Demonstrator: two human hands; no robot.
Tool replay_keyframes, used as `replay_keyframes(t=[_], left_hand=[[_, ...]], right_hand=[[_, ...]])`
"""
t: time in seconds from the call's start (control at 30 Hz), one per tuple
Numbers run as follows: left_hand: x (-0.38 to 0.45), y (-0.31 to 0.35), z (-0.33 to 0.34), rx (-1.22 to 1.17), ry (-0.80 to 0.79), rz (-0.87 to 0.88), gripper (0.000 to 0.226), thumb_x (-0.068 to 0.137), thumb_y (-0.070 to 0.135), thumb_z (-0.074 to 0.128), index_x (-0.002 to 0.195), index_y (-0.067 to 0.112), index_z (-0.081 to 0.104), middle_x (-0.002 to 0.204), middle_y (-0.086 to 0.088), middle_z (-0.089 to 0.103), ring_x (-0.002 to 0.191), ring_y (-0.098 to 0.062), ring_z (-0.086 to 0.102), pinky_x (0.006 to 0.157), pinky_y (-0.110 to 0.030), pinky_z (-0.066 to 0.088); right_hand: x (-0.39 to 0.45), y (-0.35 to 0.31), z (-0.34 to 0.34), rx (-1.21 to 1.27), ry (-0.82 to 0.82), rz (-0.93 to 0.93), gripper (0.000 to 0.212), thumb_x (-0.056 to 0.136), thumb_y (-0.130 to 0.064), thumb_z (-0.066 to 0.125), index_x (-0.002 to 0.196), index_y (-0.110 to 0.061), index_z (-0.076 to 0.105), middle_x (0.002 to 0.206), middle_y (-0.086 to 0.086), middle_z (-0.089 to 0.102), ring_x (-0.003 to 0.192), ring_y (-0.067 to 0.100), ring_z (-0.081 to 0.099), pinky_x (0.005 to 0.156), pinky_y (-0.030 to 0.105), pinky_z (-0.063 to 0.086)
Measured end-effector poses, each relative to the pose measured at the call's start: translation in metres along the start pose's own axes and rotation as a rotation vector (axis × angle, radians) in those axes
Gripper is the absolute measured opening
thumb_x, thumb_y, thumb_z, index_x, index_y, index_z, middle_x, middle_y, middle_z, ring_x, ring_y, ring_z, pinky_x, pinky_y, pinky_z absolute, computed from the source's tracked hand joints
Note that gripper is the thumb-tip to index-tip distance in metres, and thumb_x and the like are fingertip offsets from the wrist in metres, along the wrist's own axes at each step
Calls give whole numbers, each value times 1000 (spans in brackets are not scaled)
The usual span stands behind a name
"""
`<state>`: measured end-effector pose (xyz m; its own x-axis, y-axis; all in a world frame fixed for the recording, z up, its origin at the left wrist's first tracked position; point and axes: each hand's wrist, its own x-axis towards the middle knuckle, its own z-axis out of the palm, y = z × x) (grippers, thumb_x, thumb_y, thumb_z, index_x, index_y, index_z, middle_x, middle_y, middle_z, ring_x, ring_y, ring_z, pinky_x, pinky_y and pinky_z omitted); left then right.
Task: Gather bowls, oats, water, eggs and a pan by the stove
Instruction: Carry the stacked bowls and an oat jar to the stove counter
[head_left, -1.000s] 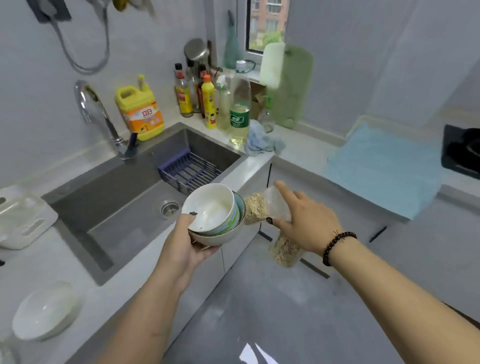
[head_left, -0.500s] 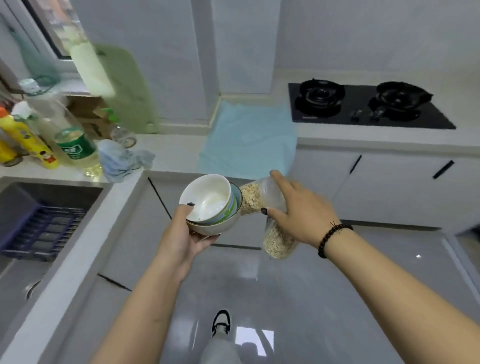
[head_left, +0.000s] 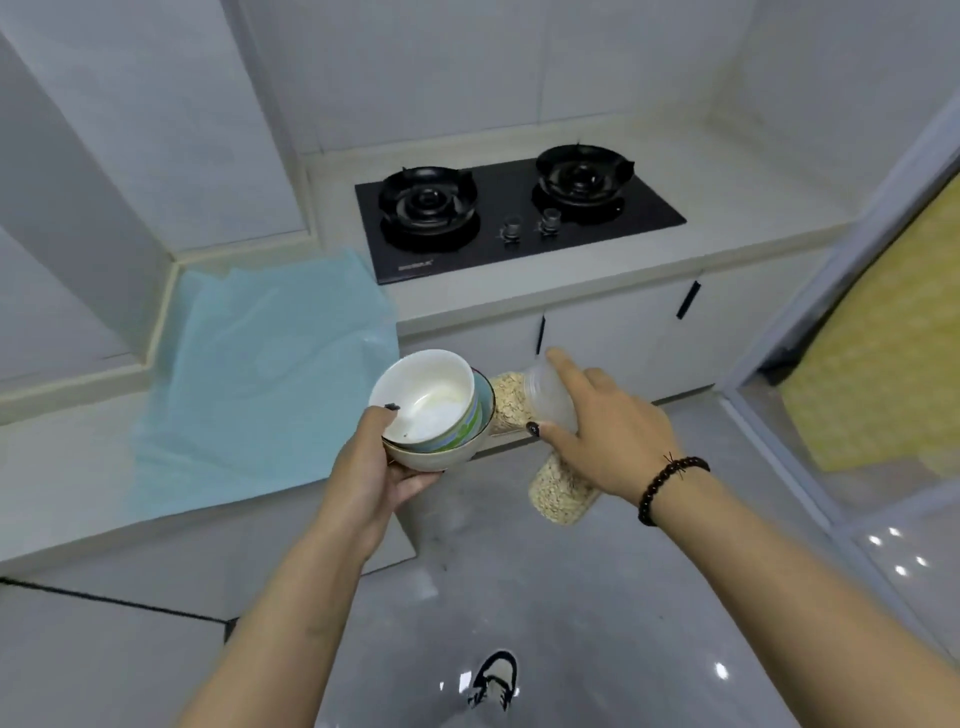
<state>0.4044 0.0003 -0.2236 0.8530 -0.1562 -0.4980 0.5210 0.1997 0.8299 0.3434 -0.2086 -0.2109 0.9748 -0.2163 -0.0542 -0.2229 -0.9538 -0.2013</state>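
My left hand (head_left: 371, 475) grips two stacked bowls (head_left: 434, 410) from below, thumb hooked over the rim; the inner bowl is white with a green-striped side, the outer one beige with a blue inside. My right hand (head_left: 605, 439) holds a clear plastic jar of oats (head_left: 556, 493) tilted on its side, its lid end pointing at the bowls and the forefinger stretched along the lid. Both are held in the air in front of the counter, below the black two-burner gas stove (head_left: 514, 213).
A light blue cloth (head_left: 260, 364) covers the counter left of the stove. White cabinet doors with black handles (head_left: 688, 299) run under the counter. A yellow patterned panel (head_left: 893, 338) stands behind a glass door at right. My shoe (head_left: 493, 678) is on the glossy grey floor.
My view has swung right from the sink to the stove, which now lies straight ahead and closer. Both hands keep the same hold on the bowls and the oats jar.
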Motion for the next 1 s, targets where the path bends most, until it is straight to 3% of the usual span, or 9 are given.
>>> replay_keyframes(t=[0.23,0.37,0.57,0.83,1.0], left_hand=[[85,15,113,91,-136,-56,17,98,27,44,99,23,61,99,0,70,87,-17,68,73,-36,55],[120,17,172,131,-190,-79,17,98,30,47,102,22,61,100,-3,70,86,-19,67,78,-39,56],[159,8,259,145,-257,-92,16,98,29,44,100,24,59,96,-1,67,79,-16,65,71,-34,54],[205,-10,400,71,-234,-114,19,96,27,45,107,21,59,99,-3,66,86,-19,64,66,-32,56],[227,-12,477,13,-211,-125,16,95,22,44,99,21,60,96,-3,65,86,-22,64,72,-35,55]], right_hand=[[68,92,-23,26,56,150,73,93,-52,46,149,-33,4,125,4,49,91,26,61,72,40,54],[90,145,-35,49,67,238,75,93,-54,45,151,-34,2,125,2,48,93,25,60,70,36,51],[119,227,-53,30,64,307,75,93,-55,45,151,-33,2,127,2,48,88,22,60,62,30,44],[173,363,-92,-40,51,319,75,93,-56,44,150,-34,1,122,-1,49,71,20,55,54,28,44],[209,433,-120,-74,53,298,73,94,-54,44,149,-33,1,118,-1,49,66,19,54,53,29,45]])
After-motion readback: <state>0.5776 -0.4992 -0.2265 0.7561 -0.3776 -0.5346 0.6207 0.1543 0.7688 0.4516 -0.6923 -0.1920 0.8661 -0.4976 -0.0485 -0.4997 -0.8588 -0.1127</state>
